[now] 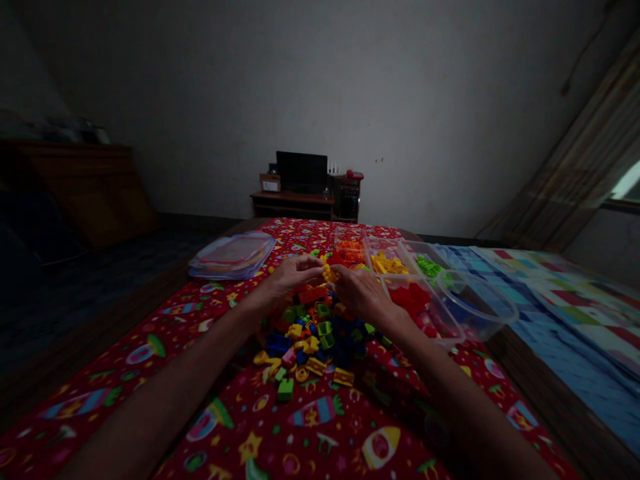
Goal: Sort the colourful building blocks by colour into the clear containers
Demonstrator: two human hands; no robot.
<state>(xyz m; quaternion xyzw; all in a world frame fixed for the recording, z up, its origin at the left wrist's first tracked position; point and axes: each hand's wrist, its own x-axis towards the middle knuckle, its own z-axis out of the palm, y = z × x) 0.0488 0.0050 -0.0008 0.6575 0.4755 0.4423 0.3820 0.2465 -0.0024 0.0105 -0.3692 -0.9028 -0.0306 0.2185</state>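
Observation:
Above a heap of mixed toy bricks (310, 333), my two hands meet at a small yellow toy piece (328, 272). The fingertips of my left hand (294, 275) close on its left side. My right hand (361, 291) grips it from the right, its fingers curled and partly hidden. The piece has a bumpy outline; its exact kind is too small to make out. Under the hands lie blue, green, yellow and orange bricks, with a green brick (285, 389) at the near edge of the heap.
Clear plastic boxes stand to the right: one with yellow pieces (387, 263), one with green pieces (429, 267), one with red pieces (411, 299). A round clear tub (480, 313) overhangs the table's right side. Stacked lids (233, 255) lie left on the red patterned cloth (315, 440).

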